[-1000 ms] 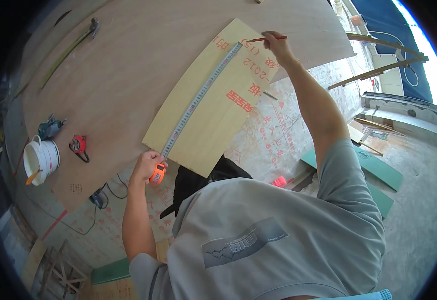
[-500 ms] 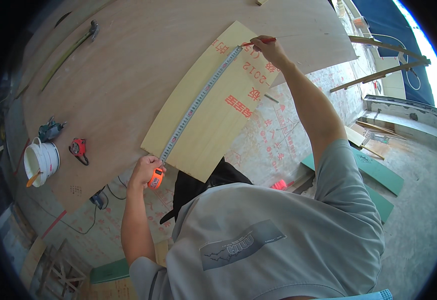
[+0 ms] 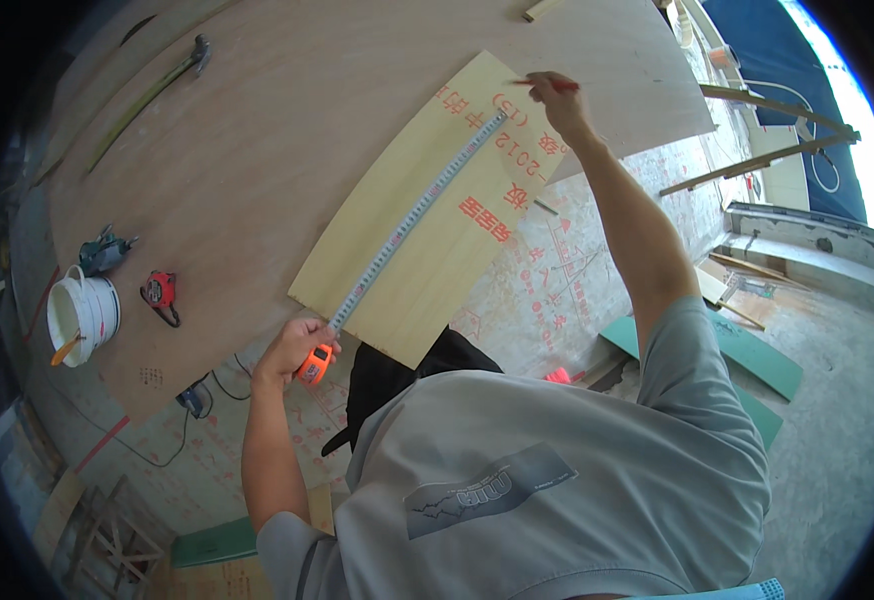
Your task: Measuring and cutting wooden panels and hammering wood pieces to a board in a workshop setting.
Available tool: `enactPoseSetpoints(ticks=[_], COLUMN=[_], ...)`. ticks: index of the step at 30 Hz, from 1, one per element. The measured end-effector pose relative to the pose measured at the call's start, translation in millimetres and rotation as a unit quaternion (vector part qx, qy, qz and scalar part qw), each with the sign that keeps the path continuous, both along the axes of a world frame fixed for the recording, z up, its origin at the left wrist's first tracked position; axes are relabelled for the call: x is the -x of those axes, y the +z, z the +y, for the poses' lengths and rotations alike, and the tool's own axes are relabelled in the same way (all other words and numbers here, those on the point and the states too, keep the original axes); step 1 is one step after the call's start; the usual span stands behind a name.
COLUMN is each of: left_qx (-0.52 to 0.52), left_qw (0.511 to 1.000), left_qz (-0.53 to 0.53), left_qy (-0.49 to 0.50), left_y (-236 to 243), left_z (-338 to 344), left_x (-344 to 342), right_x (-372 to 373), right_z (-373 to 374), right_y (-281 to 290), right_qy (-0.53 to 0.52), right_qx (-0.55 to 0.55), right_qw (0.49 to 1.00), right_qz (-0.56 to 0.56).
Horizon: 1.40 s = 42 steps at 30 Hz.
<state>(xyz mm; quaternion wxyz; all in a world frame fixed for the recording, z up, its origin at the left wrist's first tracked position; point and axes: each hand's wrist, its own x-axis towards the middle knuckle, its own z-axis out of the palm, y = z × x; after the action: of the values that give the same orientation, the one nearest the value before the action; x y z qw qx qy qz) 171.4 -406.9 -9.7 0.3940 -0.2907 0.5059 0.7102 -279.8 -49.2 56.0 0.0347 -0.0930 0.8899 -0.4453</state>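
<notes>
- Since the earlier frames the right hand (image 3: 560, 97) has drawn back a little along the far end of the pale board (image 3: 437, 215), now sitting at the upper middle of the frame; the left hand has kept its place at the near end.
- The right hand's fingers are pinched around a red pencil (image 3: 542, 83), whose tip points left over the board's far corner.
- The left hand (image 3: 292, 350), left of centre and low in the frame, is clenched around the orange tape measure case (image 3: 315, 365), just off the board's near edge.
- The tape measure blade (image 3: 412, 218) runs from the case diagonally up and right across the board, ending just beside the right hand.
- The pale board bears red printed marks and lies on a larger brown plywood sheet (image 3: 257, 130) filling the upper left of the frame.
- At the left edge stands a white bucket (image 3: 85, 315), with a red tool (image 3: 161, 293) just beside it to the right and a dark green power tool (image 3: 104, 250) above it.
- A hammer (image 3: 152, 95) lies at the upper left of the frame.
- Green panels (image 3: 757, 360) lie on the floor at the right.
</notes>
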Motion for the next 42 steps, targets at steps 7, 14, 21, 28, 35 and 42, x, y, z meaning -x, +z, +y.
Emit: enactPoseSetpoints(ticks=[7,14,21,28,35,42], left_qx=[-0.053,-0.007,-0.022,-0.19,0.229,0.677], left_qw=[0.989,0.972,0.975,0.951,0.962,0.657], left_qz=[0.056,0.064,0.009,0.057,0.142,0.33], left_qy=[0.127,0.224,0.222,0.236,0.034,0.02], left_y=[29.4,33.1,-1.1,-41.2,7.6,26.7], left_z=[-14.7,-30.3,-28.2,58.3,33.7,-59.4], left_x=[-46.6,-65.2,-66.1,-43.0,-41.3,50.1], right_x=[-92.9,-165.0,-172.7,-184.5,-204.7,-253.6], right_z=[-133.6,-239.6,-218.3,-37.9,39.5,86.1], right_y=[-41.4,-68.7,-54.7,-50.5,-71.1,-62.4], right_qy=[0.263,0.327,0.324,-0.305,-0.294,-0.073], right_qx=[-0.087,-0.287,-0.272,-0.232,0.31,0.469], right_qw=[0.946,0.889,0.901,0.919,0.809,0.781], right_qz=[0.17,0.146,0.092,0.097,-0.404,-0.406])
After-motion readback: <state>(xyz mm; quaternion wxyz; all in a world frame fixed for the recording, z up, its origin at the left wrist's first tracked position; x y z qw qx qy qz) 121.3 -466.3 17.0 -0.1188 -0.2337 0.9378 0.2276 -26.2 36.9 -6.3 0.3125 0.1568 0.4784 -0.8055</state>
